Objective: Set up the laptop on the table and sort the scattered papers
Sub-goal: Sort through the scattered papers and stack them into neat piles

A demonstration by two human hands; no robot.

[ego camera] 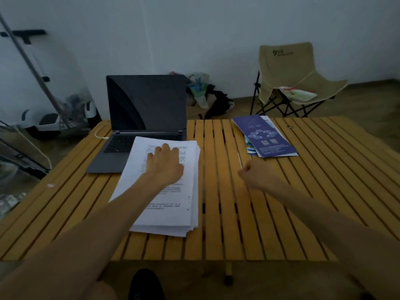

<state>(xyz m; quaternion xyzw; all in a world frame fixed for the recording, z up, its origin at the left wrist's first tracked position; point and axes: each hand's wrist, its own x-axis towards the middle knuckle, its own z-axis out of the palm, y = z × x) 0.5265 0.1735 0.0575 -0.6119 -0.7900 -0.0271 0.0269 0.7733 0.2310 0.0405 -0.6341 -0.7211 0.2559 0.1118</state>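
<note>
A grey laptop (142,109) stands open with a dark screen at the back left of the slatted wooden table (281,213). A stack of white printed papers (173,213) lies in front of it and overlaps the laptop's right front corner. My left hand (165,164) lies flat on top of that stack with the fingers stretched out. My right hand (257,176) hovers over bare slats to the right of the stack, its fingers curled with nothing in them. A small pile of blue leaflets (265,136) lies at the back right.
A white cable (98,135) runs from the laptop's left side. Behind the table stand a beige folding chair (292,79) with papers on its seat and a heap of bags (205,94) by the wall. A white scooter (49,120) and clutter sit at the left.
</note>
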